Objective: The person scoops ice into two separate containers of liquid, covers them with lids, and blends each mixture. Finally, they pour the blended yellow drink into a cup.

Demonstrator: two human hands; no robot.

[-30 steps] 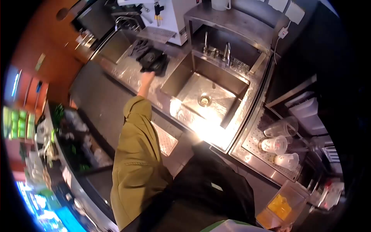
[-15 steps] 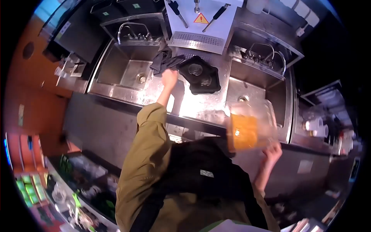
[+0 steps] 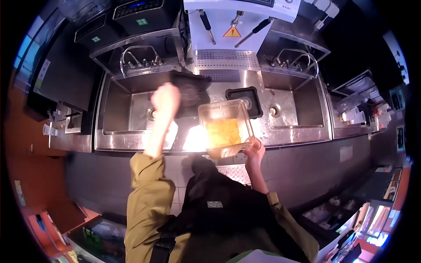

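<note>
My right hand (image 3: 255, 149) grips the near right corner of a clear plastic container (image 3: 247, 125) with orange contents (image 3: 223, 131) inside. The container is held tilted over the front edge of the steel counter. My left hand (image 3: 165, 100), smeared by motion, is closed at the left side of a black tray (image 3: 190, 90), also blurred, beside the left sink. A second black tray (image 3: 256, 100) lies on the counter behind the container and partly hidden by it, a clear round item inside it. The dark cloth cannot be made out apart from the blurred tray.
A left sink (image 3: 136, 128) and a right sink (image 3: 302, 120) flank the counter, each with a faucet. At the back stands a white machine (image 3: 223, 35) with two black-handled levers and a perforated drip tray (image 3: 226, 60). White cups (image 3: 353, 115) stand at the right.
The clear container has swung from the right to the middle, in front of me. My left hand has moved left, and one black tray has come away from the other toward the left sink.
</note>
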